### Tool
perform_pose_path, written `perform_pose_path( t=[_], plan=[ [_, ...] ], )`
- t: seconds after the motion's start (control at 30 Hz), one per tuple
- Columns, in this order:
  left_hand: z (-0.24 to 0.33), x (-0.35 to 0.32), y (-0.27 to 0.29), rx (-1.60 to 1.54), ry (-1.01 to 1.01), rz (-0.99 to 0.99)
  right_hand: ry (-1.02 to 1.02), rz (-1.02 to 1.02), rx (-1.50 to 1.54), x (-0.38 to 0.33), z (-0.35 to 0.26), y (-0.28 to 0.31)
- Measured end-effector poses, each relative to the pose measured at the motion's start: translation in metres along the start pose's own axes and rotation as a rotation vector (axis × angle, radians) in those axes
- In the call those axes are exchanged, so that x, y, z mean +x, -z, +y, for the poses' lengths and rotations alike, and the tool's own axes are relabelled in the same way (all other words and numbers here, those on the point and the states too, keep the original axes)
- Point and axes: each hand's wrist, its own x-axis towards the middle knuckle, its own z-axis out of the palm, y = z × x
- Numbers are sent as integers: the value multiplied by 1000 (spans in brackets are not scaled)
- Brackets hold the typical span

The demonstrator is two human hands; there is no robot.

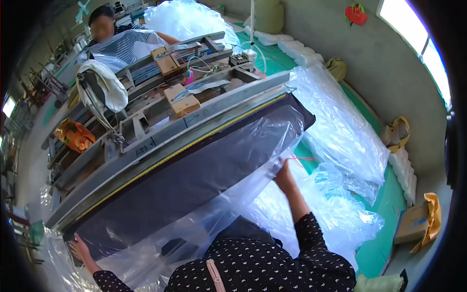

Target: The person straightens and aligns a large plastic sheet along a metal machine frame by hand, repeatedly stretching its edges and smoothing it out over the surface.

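Clear plastic film (233, 192) lies over a long dark panel (175, 177) in front of me and hangs down on my side. At the panel's far right end, my right hand (282, 173) is closed on the film's near edge, with its fingertips partly hidden. My left hand (80, 249) rests at the panel's near left end, fingers stretched out and spread against the film-covered edge. A yellow measuring strip (180, 151) runs along the panel's far side, beside a grey metal frame rail (165, 134).
Wooden blocks (182, 101) and wires sit on the metal frame. A white cloth (104, 85) and an orange bag (75, 135) hang at its left. Another person (129, 41) handles film across the frame. Piled film (335, 126) covers the green floor at right, near a cardboard box (411, 224).
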Motion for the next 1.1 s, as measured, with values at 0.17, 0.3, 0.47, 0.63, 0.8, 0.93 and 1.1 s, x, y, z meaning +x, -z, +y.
perform_pose_path(
  t=[0.17,0.3,0.47,0.63,0.8,0.93,1.1],
  plan=[
    [-12,-3,5,-39,124,-64,482,425,-582,-4,-62,-7],
    [43,-36,16,-49,78,-59,733,868,-1474,19,-208,82],
    [10,-39,25,-20,203,-17,1334,191,-1928,22,-166,-69],
    [-20,-35,31,-54,-98,142,1121,99,-2064,86,-138,-103],
    [4,-9,11,-208,-448,-96,2000,-325,-2300,131,-209,15],
    [-58,-28,29,-228,-268,-29,665,173,-2711,107,-159,-40],
    [-51,0,29,-259,-233,-28,430,104,-3073,95,-151,-89]
  ],
)
